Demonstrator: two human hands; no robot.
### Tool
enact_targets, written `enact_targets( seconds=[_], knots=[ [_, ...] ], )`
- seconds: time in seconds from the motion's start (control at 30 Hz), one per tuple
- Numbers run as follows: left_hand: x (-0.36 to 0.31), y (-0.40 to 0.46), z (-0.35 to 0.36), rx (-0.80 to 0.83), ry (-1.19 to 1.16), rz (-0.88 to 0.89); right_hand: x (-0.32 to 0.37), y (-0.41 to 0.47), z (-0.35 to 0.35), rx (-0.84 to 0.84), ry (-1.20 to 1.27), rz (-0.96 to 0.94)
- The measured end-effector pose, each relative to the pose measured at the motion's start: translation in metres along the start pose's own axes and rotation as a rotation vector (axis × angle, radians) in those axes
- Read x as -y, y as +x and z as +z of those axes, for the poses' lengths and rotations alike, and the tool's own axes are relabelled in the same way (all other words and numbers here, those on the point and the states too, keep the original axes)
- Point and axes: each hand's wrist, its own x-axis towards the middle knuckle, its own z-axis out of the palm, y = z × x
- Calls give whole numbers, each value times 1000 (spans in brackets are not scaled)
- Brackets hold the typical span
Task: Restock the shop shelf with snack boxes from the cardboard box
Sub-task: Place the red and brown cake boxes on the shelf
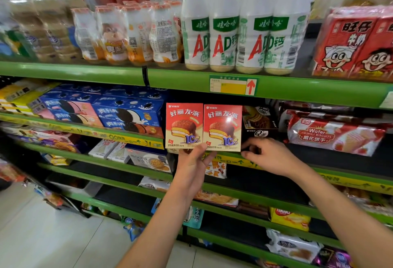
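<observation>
On the second green shelf (pixel 276 94), blue cookie boxes (pixel 127 112) fill the left part, and 2 red snack boxes (pixel 203 127) stand upright side by side at the front edge near its middle. The left hand (pixel 192 164) touches their lower edges from below, fingers fairly straight. The right hand (pixel 268 155), fingers curled, meets the right box's lower right corner beside dark boxes (pixel 258 123); whether it pinches it cannot be told.

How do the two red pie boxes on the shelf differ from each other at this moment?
The left red box is touched at its bottom edge by the left hand; the right red box has the right hand at its lower right corner. The right red box shows a bright glare spot; the left red box does not. Both stand upright, side by side, with the same print.
</observation>
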Motion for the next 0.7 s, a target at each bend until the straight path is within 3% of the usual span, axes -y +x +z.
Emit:
enact_targets(
  seconds=[0.37, 0.57, 0.7],
  knots=[
    [1, 0, 0, -5, -21, -9, 2, -1, -1, 27, 11, 7],
    [-5, -1, 1, -3, -37, -34, 12, -4, -11, -142, 540, 92],
    [-7, -3, 5, -14, -26, -37, 32, 1, -8, -56, 636, 68]
  ],
)
